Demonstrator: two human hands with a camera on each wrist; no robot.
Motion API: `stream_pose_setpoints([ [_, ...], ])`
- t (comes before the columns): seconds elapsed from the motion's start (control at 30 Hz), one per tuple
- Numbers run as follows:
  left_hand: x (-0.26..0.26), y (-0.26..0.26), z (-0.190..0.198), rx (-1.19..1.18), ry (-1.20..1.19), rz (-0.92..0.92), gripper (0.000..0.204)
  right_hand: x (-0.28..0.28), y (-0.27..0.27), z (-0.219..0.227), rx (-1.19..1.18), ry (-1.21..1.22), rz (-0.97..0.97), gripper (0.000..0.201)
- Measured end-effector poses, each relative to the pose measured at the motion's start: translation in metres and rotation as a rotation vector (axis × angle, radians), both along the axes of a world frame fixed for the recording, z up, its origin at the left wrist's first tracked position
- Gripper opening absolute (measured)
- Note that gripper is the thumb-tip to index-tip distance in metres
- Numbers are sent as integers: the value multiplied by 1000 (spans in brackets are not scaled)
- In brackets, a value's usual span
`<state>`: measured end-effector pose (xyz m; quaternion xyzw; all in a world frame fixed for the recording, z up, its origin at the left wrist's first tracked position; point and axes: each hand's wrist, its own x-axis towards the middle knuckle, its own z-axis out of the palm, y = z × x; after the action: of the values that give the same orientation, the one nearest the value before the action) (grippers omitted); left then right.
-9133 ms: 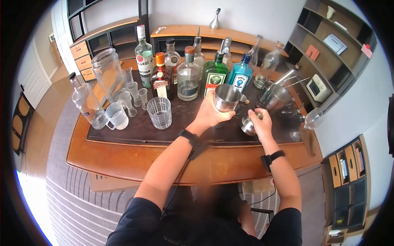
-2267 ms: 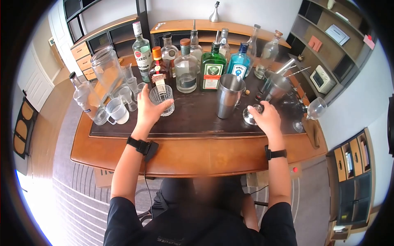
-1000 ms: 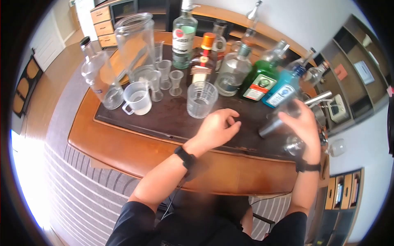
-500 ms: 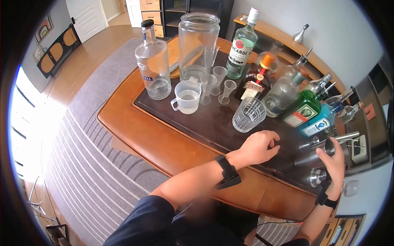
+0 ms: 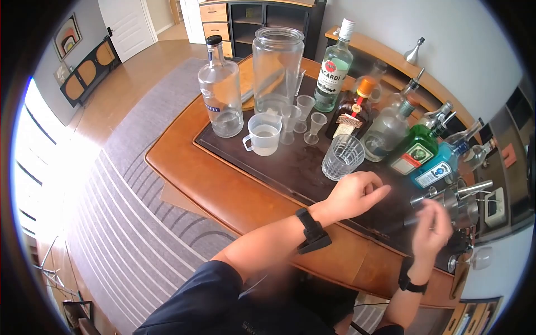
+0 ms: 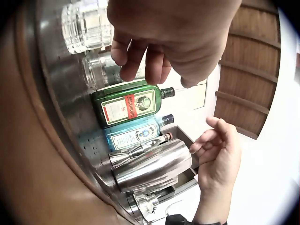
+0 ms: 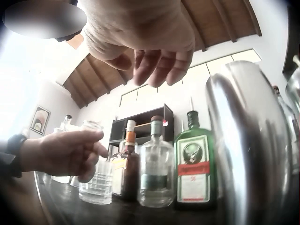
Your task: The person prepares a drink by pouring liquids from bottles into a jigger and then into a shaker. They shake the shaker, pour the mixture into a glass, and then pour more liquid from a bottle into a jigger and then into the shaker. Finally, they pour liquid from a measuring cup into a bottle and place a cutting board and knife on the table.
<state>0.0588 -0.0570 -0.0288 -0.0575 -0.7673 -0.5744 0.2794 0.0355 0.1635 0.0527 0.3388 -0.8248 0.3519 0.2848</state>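
My left hand [image 5: 357, 195] hangs over the dark desk top, fingers loosely curled around nothing. Just beyond it stands a cut rocks glass [image 5: 342, 157]. The right hand [image 5: 432, 229] is blurred in the head view; it is raised, fingers bent loosely, and holds nothing. Close to that hand is a steel shaker tin [image 6: 154, 164], standing upright and large in the right wrist view. A double-ended jigger [image 6: 126, 157] stands beside the tin, and a strainer-like metal piece [image 6: 144, 205] lies on its other side. Green [image 5: 414, 151] and blue [image 5: 438, 167] liquor bottles stand behind.
A plastic measuring jug [image 5: 264, 142], small flared glasses [image 5: 315, 128], a large glass jar [image 5: 277, 67] and a clear bottle [image 5: 221, 95] stand left. More bottles, including an orange-capped one [image 5: 352, 114], line the back. A stemmed glass [image 5: 481, 258] is at the right end.
The tin and strainer were held at first, then set down. The left hand touched the rocks glass, then withdrew. The right hand has just left the tin, moving left. The head view turned left.
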Motion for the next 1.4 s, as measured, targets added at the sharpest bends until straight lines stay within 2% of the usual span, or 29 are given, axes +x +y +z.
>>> stream_pose_setpoints([
  [0.03, 4, -1, 4, 51, -2, 5, 27, 5, -9, -3, 60, -138, 33, 16],
  [0.1, 6, -3, 9, 112, -22, 11, 29, 4, -27, -13, 128, -177, 131, 13],
  [0.17, 6, -5, 10, 132, -62, 19, 30, -2, -31, -26, 233, -261, 130, 12],
  [0.3, 10, -6, 17, 44, -74, 100, 28, -18, -26, -51, 319, -362, 133, 11],
  [0.5, 15, -6, 23, -65, 76, 166, 16, -19, -19, -57, 398, -554, 139, 10],
  [0.7, 9, -8, 19, 12, 174, 231, 16, -17, -10, -59, 325, -498, 176, 11],
  [0.83, 6, -20, 40, -3, 205, 260, 20, -17, -6, -63, 322, -431, 167, 10],
  [0.9, 0, -29, 63, -64, 210, 324, 24, -18, -6, -64, 323, -400, 160, 9],
  [1.03, -37, -60, 103, -173, 113, 430, 45, -15, -5, -55, 340, -446, 157, 9],
  [1.13, -72, -83, 118, -447, 69, 588, 66, -17, -2, -57, 340, -484, 176, 9],
  [1.23, -108, -101, 116, -567, -102, 615, 66, -16, -1, -54, 358, -493, 159, 10],
  [1.27, -111, -103, 126, -601, -292, 537, 66, -15, -2, -55, 348, -501, 165, 10],
  [1.4, -133, -113, 125, -550, -459, 456, 62, -9, -1, -50, 327, -522, 178, 11],
])
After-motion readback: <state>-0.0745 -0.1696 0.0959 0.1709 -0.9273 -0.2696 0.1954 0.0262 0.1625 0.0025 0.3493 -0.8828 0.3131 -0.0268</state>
